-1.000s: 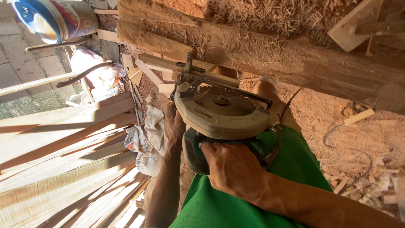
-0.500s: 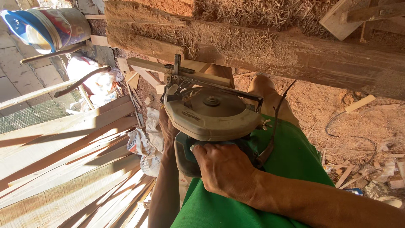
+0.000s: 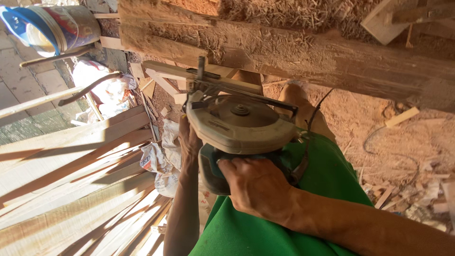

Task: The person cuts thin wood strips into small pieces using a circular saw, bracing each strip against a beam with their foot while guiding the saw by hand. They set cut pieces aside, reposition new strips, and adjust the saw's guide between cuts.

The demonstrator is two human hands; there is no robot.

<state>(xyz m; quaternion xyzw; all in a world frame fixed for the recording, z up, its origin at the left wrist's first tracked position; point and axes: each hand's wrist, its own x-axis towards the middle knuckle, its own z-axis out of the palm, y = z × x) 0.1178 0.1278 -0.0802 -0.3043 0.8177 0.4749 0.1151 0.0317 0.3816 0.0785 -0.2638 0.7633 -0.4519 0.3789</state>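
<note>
Two hands point(image 3: 258, 187) on circular saw point(image 3: 239, 125)

Paint bucket point(image 3: 52, 26), stacked wooden slats point(image 3: 71, 189)

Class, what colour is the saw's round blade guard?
The guard is dusty cream; the head view shows it.

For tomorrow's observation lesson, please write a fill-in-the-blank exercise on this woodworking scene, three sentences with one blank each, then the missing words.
1. The right hand grips the handle of a circular ____.
2. The left hand steadies the tool's side, and the person wears ____ clothing.
3. The bucket at the upper left has a ____ rim, and long wooden planks lie at the left.

Missing words: saw; green; blue
</note>
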